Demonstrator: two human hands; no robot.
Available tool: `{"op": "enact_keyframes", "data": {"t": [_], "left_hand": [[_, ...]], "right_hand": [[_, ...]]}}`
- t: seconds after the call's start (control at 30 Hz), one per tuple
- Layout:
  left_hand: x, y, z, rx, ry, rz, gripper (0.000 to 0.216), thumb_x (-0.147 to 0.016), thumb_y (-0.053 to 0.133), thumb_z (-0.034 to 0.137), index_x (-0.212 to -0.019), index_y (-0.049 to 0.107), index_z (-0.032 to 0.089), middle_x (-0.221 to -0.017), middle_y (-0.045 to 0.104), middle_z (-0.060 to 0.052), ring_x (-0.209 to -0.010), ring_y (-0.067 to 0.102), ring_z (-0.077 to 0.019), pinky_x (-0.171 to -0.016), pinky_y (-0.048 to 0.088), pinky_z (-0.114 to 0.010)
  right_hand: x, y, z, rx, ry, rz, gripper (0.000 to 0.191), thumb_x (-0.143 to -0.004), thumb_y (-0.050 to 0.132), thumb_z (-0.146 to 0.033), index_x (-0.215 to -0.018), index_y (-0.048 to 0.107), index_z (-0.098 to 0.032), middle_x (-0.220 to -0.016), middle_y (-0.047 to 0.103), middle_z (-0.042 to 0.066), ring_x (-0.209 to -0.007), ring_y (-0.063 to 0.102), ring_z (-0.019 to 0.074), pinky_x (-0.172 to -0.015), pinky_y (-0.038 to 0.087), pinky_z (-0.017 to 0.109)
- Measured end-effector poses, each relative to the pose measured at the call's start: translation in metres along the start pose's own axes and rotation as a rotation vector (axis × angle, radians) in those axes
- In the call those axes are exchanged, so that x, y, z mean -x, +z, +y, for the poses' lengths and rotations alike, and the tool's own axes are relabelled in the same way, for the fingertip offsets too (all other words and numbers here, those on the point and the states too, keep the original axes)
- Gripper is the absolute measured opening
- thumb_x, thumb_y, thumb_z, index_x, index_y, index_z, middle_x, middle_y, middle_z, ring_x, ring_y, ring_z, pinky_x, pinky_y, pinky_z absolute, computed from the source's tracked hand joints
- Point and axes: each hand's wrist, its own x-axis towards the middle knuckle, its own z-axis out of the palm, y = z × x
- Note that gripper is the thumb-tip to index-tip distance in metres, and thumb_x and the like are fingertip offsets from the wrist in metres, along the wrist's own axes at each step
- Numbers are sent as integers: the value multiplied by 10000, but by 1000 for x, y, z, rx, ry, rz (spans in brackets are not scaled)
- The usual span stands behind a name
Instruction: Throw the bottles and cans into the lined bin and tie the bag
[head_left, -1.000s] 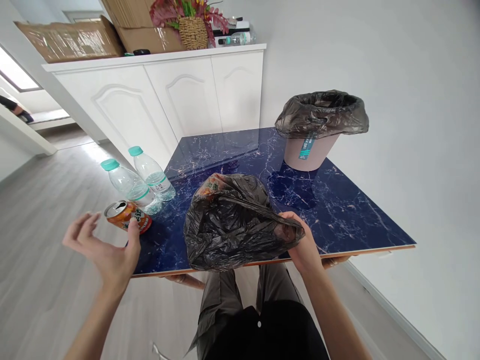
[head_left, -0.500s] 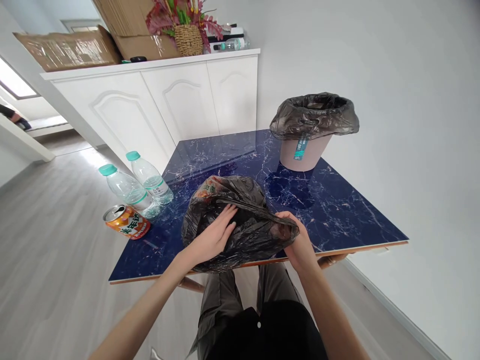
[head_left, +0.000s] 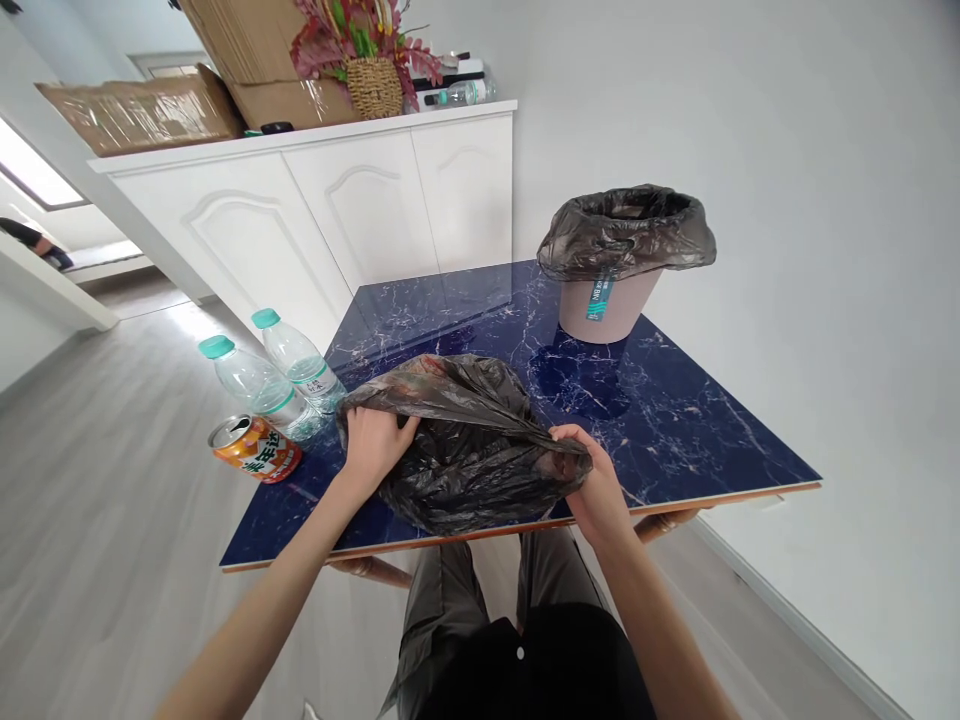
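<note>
A black plastic garbage bag (head_left: 465, 490) lies at the near edge of the table, its mouth spread between my two hands. Reaching into the bag's left end, my left hand (head_left: 373, 447) is closed on the rim, with its fingertips hidden by the film and the thumb showing. Gathered plastic at the right end is gripped by my right hand (head_left: 596, 485). Some reddish and orange shapes show dimly through the bag's far side. To the left of my left hand stand an orange drink can (head_left: 259, 450) and two clear bottles with teal caps, the nearer bottle (head_left: 259, 385) and the farther bottle (head_left: 300, 350).
A pinkish bin (head_left: 600, 310) lined with a black bag stands at the table's far right. The blue marbled table (head_left: 690, 430) has a wooden edge. Behind it, a white cabinet (head_left: 375, 210) bears cardboard boxes (head_left: 142, 110) and a flower basket (head_left: 373, 88).
My left hand has moved left, from lying open in the bag's mouth to the left rim, pulling that end outward towards the bottles. My right hand keeps its hold.
</note>
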Motion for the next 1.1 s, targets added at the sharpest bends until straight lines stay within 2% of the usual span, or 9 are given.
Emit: {"op": "enact_keyframes", "data": {"t": [0.13, 0.3, 0.43, 0.53, 0.63, 0.73, 0.8, 0.97, 1.1], "left_hand": [[-8, 0, 3, -6, 25, -13, 503, -1036, 557, 394, -1404, 673, 71, -1421, 701, -282, -1378, 623, -472, -1139, 468, -578], [14, -19, 16, -26, 48, -9, 408, -1010, 618, 404, -1254, 724, 94, -1291, 758, -271, -1285, 684, -467, -1102, 508, -579], [46, -65, 19, 138, 25, -51, 498, -952, 691, 594, -1157, 703, 141, -1161, 787, -211, -1148, 740, -429, -987, 591, -517], [68, -106, 10, 426, 33, -146, 559, -938, 696, 664, -1276, 655, 221, -1184, 797, -100, -1042, 781, -316, -893, 637, -399], [87, -138, -10, 580, 16, -177, 558, -950, 684, 642, -1378, 624, 288, -1233, 798, -65, -1011, 792, -285, -857, 659, -375], [100, -154, -33, 599, -130, -88, 491, -988, 604, 650, -1355, 641, 326, -1293, 783, -51, -1045, 791, -299, -846, 678, -412], [105, -157, -46, 610, -244, 39, 479, -997, 596, 647, -1360, 631, 338, -1385, 746, -39, -1171, 765, -309, -957, 669, -457], [102, -158, -62, 467, -294, 332, 779, -838, 825, 631, -1484, 555, 290, -1463, 706, -93, -1296, 720, -343, -1150, 571, -536], [88, -156, -71, 128, -312, 293, 876, -841, 751, 751, -1517, 533, 239, -1466, 703, -127, -1300, 710, -418, -1062, 591, -610]], "right_hand": [[1, 0, 1, -23, 9, -4, 275, -709, 939, -350, -832, 717, -245, -838, 635, -21, -710, 518, 141, -640, 410, 248], [1, 0, 1, 3, -1, 3, 269, -705, 931, -346, -835, 716, -250, -835, 639, -18, -701, 516, 147, -632, 420, 257], [1, 1, -1, 26, 3, 4, 287, -697, 934, -363, -837, 710, -249, -838, 646, -16, -706, 523, 152, -631, 418, 261], [3, 3, -2, 16, 7, 6, 293, -688, 938, -354, -832, 704, -252, -820, 640, -25, -690, 506, 146, -612, 391, 258], [5, 4, -2, 7, 8, 4, 262, -709, 923, -328, -837, 704, -259, -807, 637, -33, -679, 496, 140, -598, 367, 260], [5, 1, 0, 18, 5, 4, 252, -719, 913, -335, -850, 709, -267, -798, 650, -30, -681, 517, 152, -608, 383, 279], [3, -3, 2, 27, -3, 13, 239, -752, 893, -386, -842, 704, -271, -788, 660, -19, -691, 545, 174, -630, 421, 304], [-7, -17, 11, -26, -37, 99, 224, -819, 815, -455, -777, 665, -294, -803, 689, 4, -749, 618, 229, -724, 524, 375], [-8, -22, 16, -83, -43, 176, 163, -841, 810, -427, -837, 700, -307, -853, 724, 12, -804, 658, 246, -752, 555, 389]]}}
